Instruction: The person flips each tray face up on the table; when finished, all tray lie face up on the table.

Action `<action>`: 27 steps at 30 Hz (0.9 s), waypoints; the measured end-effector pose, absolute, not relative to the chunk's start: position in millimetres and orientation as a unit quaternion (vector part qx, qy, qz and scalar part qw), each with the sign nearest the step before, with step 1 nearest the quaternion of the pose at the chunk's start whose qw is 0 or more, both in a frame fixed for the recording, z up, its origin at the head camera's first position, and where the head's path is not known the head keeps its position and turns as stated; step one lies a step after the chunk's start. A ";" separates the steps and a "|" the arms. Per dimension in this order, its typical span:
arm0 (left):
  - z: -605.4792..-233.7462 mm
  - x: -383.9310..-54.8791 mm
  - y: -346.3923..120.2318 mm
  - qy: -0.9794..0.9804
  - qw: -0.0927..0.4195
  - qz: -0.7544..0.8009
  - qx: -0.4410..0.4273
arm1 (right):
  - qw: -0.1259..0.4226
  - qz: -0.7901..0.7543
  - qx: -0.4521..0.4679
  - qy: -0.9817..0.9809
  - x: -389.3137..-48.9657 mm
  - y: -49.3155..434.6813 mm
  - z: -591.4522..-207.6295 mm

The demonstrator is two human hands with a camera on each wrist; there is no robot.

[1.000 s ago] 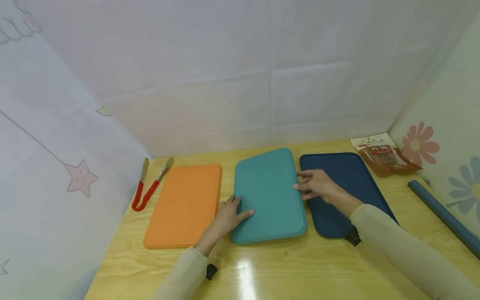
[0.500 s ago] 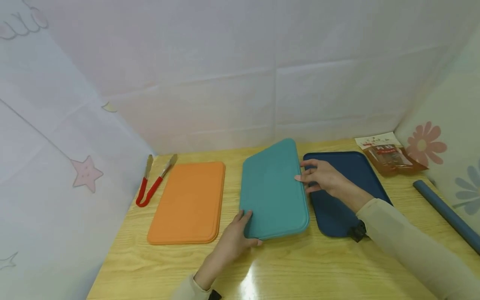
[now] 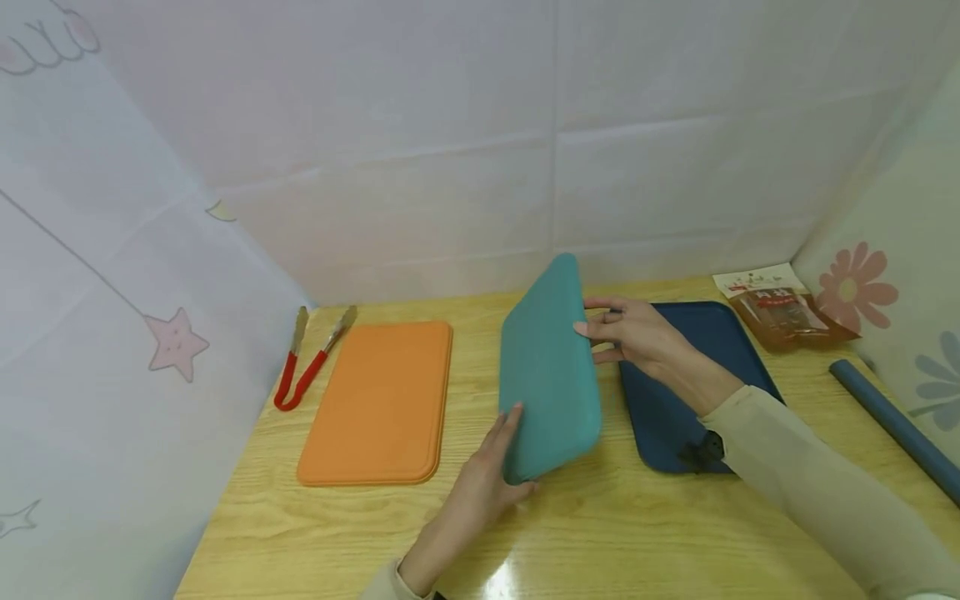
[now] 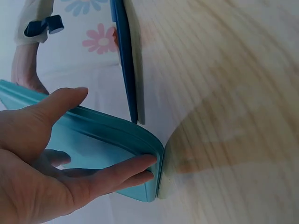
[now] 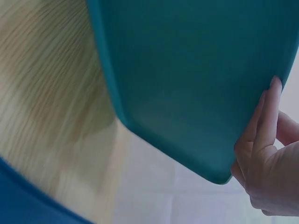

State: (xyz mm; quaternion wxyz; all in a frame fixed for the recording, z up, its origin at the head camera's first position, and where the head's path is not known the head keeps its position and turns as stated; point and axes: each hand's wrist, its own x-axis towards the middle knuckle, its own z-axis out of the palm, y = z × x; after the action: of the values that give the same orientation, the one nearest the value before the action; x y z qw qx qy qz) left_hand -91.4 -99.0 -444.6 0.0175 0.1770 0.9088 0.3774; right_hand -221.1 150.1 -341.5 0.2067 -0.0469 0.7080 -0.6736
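The teal tray [image 3: 551, 358] stands steeply tilted on its left long edge, its right edge raised and its underside facing left in the head view. My left hand [image 3: 483, 483] holds it at the near left corner. In the left wrist view, the thumb lies over the rim and the fingers stretch along the outer face. With my right hand [image 3: 633, 337] I pinch the raised right rim, thumb on the underside. The right wrist view shows the tray's hollow inner face [image 5: 191, 79], with those fingers laid against it.
Left of the teal tray lie an orange tray [image 3: 378, 404] and red-handled tongs [image 3: 303, 367]. A dark blue tray [image 3: 675, 417] is under my right forearm. Farther right are a brown food packet [image 3: 787, 312] and a blue-grey roll [image 3: 896, 429]. A cloth wall [image 3: 420, 225] borders the table's back.
The teal tray has gone from nearly flat to steeply tilted as its right edge rose and swung left. My right hand moved up with it; my left hand shifted to the near corner.
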 end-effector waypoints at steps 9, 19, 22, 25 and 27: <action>-435.9 -80.1 -91.4 0.898 -0.020 0.391 0.202 | 0.203 -0.683 -0.068 0.699 -220.7 128.8 -329.2; -414.8 -74.2 -90.2 0.856 -0.082 0.456 0.230 | 0.212 -0.707 -0.064 0.671 -220.4 110.4 -324.0; -405.4 -74.3 -89.0 0.840 -0.110 0.471 0.246 | 0.211 -0.711 -0.069 0.667 -219.5 105.5 -322.9; -397.3 -74.0 -87.9 0.830 -0.140 0.474 0.258 | 0.205 -0.711 -0.067 0.669 -217.3 100.7 -320.9; -392.4 -73.5 -87.3 0.826 -0.155 0.474 0.263 | 0.202 -0.711 -0.063 0.671 -216.0 97.4 -319.7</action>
State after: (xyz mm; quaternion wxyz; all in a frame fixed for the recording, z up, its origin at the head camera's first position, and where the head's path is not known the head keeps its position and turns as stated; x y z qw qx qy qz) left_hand -73.5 -87.3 -392.4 -0.1553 0.2628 0.8257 0.4744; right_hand -216.0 97.4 -319.7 0.2022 -0.0630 0.6705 -0.7110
